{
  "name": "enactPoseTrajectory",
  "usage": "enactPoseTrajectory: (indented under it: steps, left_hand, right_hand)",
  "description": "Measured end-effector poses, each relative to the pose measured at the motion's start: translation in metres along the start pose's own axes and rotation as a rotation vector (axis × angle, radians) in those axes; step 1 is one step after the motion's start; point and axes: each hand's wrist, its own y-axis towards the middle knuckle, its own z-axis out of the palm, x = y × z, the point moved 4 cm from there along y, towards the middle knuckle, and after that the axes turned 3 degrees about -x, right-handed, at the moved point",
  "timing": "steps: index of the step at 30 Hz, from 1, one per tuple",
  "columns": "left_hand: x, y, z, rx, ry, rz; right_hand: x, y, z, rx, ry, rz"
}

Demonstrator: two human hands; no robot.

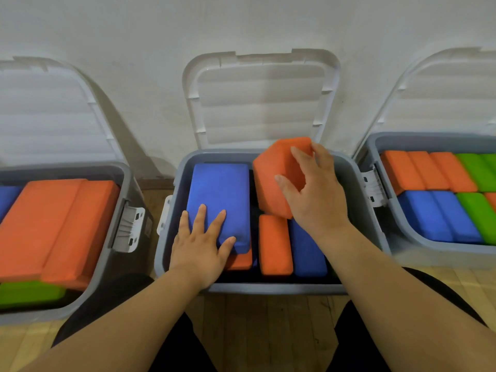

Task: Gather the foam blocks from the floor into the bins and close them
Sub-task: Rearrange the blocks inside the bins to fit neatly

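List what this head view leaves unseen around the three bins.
Head view:
- Left bin: left part cut off by the frame edge.
- Right bin: right part cut off likewise.
- Middle bin: lower layers hidden under the blue block, left hand and the orange block the right hand grips.
- Floor beyond the frame: leftover blocks cannot be told.

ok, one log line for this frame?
phase: packing middle bin | left hand: flat on blue block | right hand: grips tilted orange block | lid: open
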Motion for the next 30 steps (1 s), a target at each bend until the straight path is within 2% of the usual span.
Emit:
enactPoseTrajectory:
  steps: [3, 10, 14, 19, 23, 27, 30]
  left_hand:
    - [0.0, 0.0, 0.002, -0.003, -0.001, 0.0]
    - [0.0, 0.003, 0.005, -0.021, 0.022, 0.004]
    - [0.0, 0.003, 0.006, -0.031, 0.011, 0.006]
    - [0.002, 0.003, 0.009, -0.037, 0.007, -0.001]
    - [0.003, 0.004, 0.01, -0.055, -0.01, 0.004]
    - [0.003, 0.005, 0.013, -0.044, 0.013, 0.001]
    - [0.004, 0.006, 0.013, -0.027, 0.018, -0.005]
  right_hand:
    - [-0.004, 0.001, 0.018, 0.113, -0.081, 0.097]
    - [0.016, 0.018, 0.04, 0.248, -0.219, 0.023]
    - [0.015, 0.06, 0.049, 0.344, -0.305, 0.114]
    - [-0.011, 0.058, 0.092, 0.487, -0.355, 0.153]
    - [-0.04, 0.044, 0.124, 0.515, -0.499, 0.155]
    - [-0.067, 0.024, 0.154, 0.63, -0.445, 0.268]
    - [-0.074, 0.026, 0.161, 0.662, -0.451, 0.26]
